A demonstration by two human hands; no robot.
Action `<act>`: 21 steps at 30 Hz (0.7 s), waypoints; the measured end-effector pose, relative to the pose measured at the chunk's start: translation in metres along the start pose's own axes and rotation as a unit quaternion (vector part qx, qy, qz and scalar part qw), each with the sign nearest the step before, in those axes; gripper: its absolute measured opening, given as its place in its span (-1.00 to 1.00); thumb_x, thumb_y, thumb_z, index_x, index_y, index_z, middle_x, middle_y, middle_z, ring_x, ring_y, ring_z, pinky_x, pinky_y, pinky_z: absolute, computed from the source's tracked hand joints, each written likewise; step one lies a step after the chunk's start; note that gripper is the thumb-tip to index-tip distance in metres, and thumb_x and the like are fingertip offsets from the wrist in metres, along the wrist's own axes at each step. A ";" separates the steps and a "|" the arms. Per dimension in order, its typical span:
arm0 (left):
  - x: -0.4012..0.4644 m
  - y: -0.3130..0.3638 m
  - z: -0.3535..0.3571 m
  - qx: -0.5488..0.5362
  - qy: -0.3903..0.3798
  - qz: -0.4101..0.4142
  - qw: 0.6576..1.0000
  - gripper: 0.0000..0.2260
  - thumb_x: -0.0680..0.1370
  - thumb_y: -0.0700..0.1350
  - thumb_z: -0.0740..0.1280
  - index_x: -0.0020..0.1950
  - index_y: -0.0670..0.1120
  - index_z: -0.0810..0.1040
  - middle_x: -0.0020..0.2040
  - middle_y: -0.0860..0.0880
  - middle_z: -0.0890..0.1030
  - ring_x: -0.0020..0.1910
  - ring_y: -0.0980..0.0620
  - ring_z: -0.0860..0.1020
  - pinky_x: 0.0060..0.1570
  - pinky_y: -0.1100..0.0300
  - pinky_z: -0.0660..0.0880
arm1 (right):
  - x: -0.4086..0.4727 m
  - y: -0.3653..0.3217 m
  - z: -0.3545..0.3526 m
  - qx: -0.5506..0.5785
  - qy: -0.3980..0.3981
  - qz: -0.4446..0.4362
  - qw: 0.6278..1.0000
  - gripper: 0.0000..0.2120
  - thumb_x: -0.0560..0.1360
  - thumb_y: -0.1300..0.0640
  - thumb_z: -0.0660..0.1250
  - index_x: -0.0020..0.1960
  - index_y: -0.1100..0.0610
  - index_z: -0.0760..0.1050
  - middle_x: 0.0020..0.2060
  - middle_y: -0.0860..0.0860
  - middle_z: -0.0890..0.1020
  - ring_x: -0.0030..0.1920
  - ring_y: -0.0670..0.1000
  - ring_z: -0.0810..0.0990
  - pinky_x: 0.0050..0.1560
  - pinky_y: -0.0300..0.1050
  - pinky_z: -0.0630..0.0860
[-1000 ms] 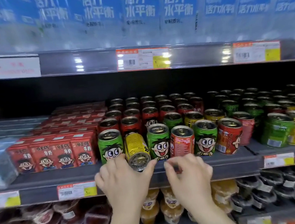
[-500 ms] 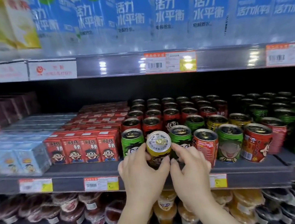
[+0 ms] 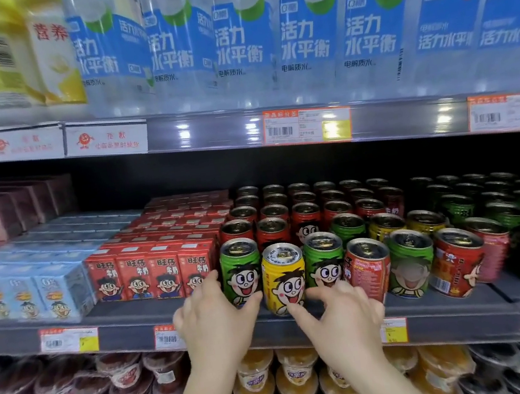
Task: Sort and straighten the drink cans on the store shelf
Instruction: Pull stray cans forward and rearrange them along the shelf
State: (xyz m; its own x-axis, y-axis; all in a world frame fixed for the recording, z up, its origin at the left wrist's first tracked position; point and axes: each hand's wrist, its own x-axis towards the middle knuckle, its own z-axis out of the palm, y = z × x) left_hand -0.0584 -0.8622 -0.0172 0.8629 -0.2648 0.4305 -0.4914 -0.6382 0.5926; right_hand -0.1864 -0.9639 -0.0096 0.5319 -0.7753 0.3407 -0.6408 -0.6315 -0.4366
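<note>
Yellow can [image 3: 284,277] stood upright at the shelf [image 3: 123,328] front edge, between two green cans [image 3: 241,271]. My left hand [image 3: 213,317] had a wide grip, thumb touching the left green can. My right hand [image 3: 341,310] was spread, fingertips [image 3: 292,309] at the yellow can's base; contact hard to make out. Rear cans were dark, labels unreadable.
</note>
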 end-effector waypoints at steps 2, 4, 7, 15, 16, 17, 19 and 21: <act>0.006 -0.002 0.002 0.026 -0.016 0.006 1.000 -0.30 0.35 0.38 0.30 0.38 0.02 0.37 0.22 0.05 0.57 0.21 -0.02 0.50 0.22 -0.06 0.35 | 0.003 -0.005 0.001 -0.017 0.010 0.000 1.000 -0.51 0.41 -0.43 0.15 0.15 -0.18 0.54 -0.05 -0.16 0.48 0.04 -0.05 0.36 0.02 -0.05 0.17; 0.010 -0.001 0.004 0.033 -0.010 0.027 0.999 -0.39 0.35 0.37 0.29 0.29 0.06 0.42 0.12 0.08 0.61 0.13 -0.01 0.53 0.16 -0.04 0.36 | 0.006 -0.005 0.003 -0.024 0.020 0.004 1.000 -0.49 0.40 -0.44 0.15 0.13 -0.17 0.56 0.00 -0.16 0.52 0.06 -0.04 0.39 0.02 -0.05 0.18; 0.015 0.001 0.003 0.000 0.000 0.042 0.999 -0.42 0.34 0.34 0.32 0.26 0.08 0.42 0.08 0.09 0.61 0.12 -0.01 0.53 0.15 -0.04 0.35 | 0.007 -0.004 0.007 -0.024 0.029 0.012 0.999 -0.46 0.39 -0.46 0.13 0.17 -0.17 0.55 0.04 -0.15 0.54 0.09 -0.04 0.42 -0.02 -0.06 0.14; 0.020 -0.002 0.010 -0.052 0.003 0.048 0.997 -0.51 0.39 0.22 0.38 0.23 0.04 0.43 0.04 0.07 0.62 0.06 -0.06 0.55 0.07 -0.03 0.34 | 0.002 -0.009 0.001 0.014 0.077 0.010 0.997 -0.44 0.38 -0.44 0.19 0.24 -0.15 0.44 0.09 -0.19 0.53 0.15 -0.06 0.42 0.06 -0.07 0.17; 0.019 -0.002 0.009 -0.059 0.006 0.050 0.997 -0.55 0.39 0.20 0.40 0.18 0.04 0.45 0.01 0.06 0.63 0.04 -0.07 0.56 0.05 -0.03 0.33 | 0.005 -0.011 -0.001 0.023 0.077 0.014 0.997 -0.40 0.36 -0.45 0.21 0.27 -0.14 0.41 0.11 -0.19 0.53 0.17 -0.06 0.42 0.10 -0.05 0.19; 0.019 -0.002 0.009 -0.063 0.006 0.049 0.997 -0.58 0.39 0.19 0.41 0.15 0.04 0.46 -0.02 0.06 0.63 0.02 -0.08 0.56 0.04 -0.03 0.33 | 0.007 -0.013 -0.002 0.023 0.068 0.018 0.997 -0.37 0.34 -0.46 0.21 0.28 -0.13 0.40 0.13 -0.19 0.53 0.19 -0.05 0.42 0.13 -0.03 0.21; 0.019 0.000 0.006 -0.072 -0.001 0.051 0.996 -0.62 0.39 0.17 0.42 0.11 0.03 0.47 -0.05 0.04 0.64 -0.01 -0.10 0.57 0.04 -0.03 0.34 | 0.010 -0.016 0.002 0.013 0.042 0.020 0.999 -0.36 0.29 -0.49 0.19 0.21 -0.12 0.46 0.08 -0.18 0.56 0.16 -0.03 0.46 0.10 0.00 0.24; 0.019 -0.002 0.005 -0.086 -0.013 0.049 0.995 -0.63 0.40 0.15 0.43 0.11 0.02 0.48 -0.06 0.04 0.64 -0.01 -0.10 0.57 0.03 -0.03 0.33 | 0.009 -0.018 0.010 0.010 0.027 0.021 0.999 -0.38 0.24 -0.53 0.16 0.05 -0.10 0.51 -0.03 -0.17 0.57 0.08 -0.02 0.48 0.01 -0.01 0.23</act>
State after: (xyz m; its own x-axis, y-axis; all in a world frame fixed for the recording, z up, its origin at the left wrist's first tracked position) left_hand -0.0404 -0.8697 -0.0129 0.8110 -0.3394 0.4765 -0.5850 -0.4760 0.6567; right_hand -0.1642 -0.9591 -0.0072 0.4741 -0.8010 0.3656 -0.6505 -0.5985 -0.4677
